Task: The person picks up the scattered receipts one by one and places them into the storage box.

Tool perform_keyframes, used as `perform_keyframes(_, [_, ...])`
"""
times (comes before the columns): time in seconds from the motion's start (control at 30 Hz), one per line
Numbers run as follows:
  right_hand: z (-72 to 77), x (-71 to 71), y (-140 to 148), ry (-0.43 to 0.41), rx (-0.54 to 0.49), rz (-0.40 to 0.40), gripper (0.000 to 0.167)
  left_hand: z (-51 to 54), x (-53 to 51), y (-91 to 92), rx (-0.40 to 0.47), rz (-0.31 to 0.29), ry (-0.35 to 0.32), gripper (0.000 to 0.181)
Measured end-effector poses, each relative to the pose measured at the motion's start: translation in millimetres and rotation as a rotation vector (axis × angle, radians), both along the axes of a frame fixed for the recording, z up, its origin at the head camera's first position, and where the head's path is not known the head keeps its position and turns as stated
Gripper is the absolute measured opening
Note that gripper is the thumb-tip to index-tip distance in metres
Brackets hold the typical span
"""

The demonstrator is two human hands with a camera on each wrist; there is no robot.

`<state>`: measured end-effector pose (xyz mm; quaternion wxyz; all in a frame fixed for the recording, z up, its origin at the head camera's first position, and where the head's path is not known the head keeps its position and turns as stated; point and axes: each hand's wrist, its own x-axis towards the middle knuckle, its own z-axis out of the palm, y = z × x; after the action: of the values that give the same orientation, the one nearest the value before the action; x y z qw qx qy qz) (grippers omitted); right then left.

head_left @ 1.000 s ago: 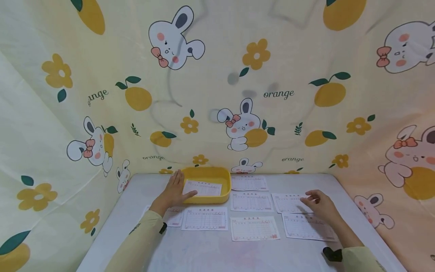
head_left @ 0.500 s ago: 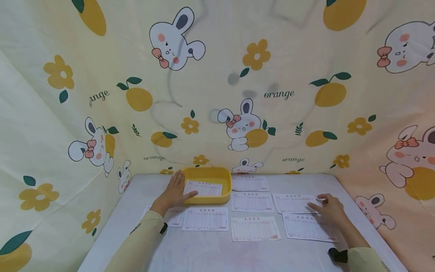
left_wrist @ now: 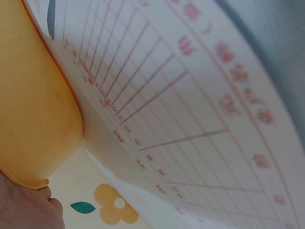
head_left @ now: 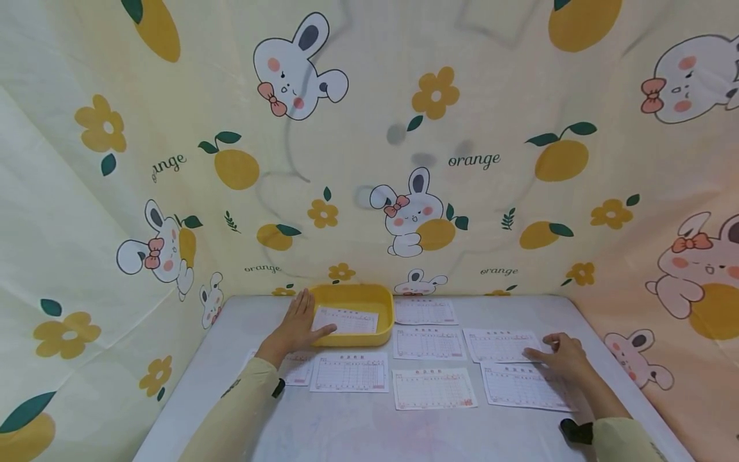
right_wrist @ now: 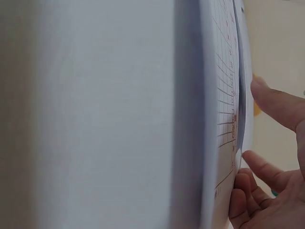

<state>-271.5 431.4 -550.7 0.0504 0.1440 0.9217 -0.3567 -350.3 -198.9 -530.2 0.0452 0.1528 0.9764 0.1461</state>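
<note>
In the head view my left hand (head_left: 294, 327) rests on the left end of the yellow tray (head_left: 383, 321), fingers straight along its side and thumb out over the front rim. A printed form slip (head_left: 346, 319) lies inside the tray. My right hand (head_left: 560, 356) is at the right end of another form slip (head_left: 499, 346), its thumb over the paper. Thumb (right_wrist: 276, 102) and index finger (right_wrist: 264, 167) stand apart beside the paper in the right wrist view; the other fingers are bent. A form slip (left_wrist: 190, 109) fills much of the left wrist view.
Several more form slips lie flat on the white table (head_left: 346, 430), among them one below the tray (head_left: 349, 372), one in the middle (head_left: 434, 389) and one at right (head_left: 525, 387). A printed curtain (head_left: 346, 141) stands behind and beside the table.
My right hand has slid right along the upper right form slip, from over its right part to its right end, and now hardly moves. The left hand and tray stay put.
</note>
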Motion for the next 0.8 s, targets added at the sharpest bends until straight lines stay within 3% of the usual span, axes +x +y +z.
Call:
perform_keyframes(0.53, [3.9, 2.3, -7.8, 0.01, 0.052, 0.0, 0.09, 6.7, 3.8, 4.4, 0.024, 0.0, -0.004, 0.122])
perform_keyframes(0.8, [2.6, 1.1, -8.8, 0.005, 0.068, 0.009, 0.084, 4.0, 2.7, 2.9, 0.023, -0.004, -0.002, 0.124])
